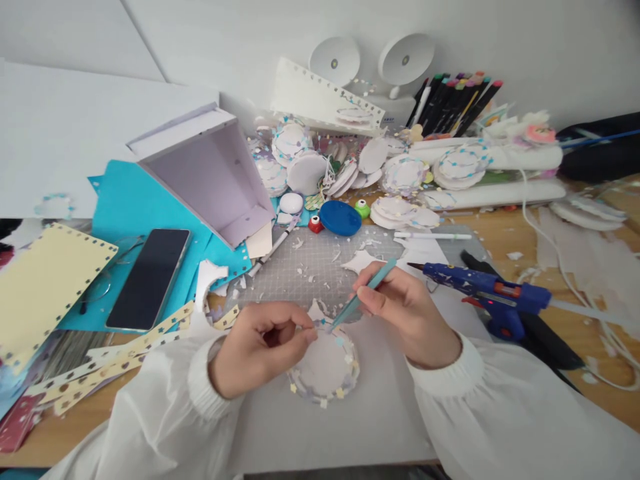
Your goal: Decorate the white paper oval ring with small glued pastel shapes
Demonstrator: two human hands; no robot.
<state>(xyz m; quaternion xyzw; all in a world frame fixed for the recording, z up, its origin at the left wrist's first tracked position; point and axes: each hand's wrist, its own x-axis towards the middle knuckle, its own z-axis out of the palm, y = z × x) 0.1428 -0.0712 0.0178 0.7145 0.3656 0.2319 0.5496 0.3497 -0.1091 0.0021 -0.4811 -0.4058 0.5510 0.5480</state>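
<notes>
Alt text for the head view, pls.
A person's right hand holds teal tweezers with the tip at the upper rim of a round white piece edged with small pastel shapes, while the left hand is at its upper-left edge. A blue glue gun lies to the right, a phone to the left.

A plain white wall (225,40) stands behind a light-brown wooden table (63,440), both softly and evenly lit.

Has 1 disc (326,365) on a sheet (385,413), with a phone (149,280) left, a glue gun (529,298) right, a cutting mat (300,257) behind.
</notes>
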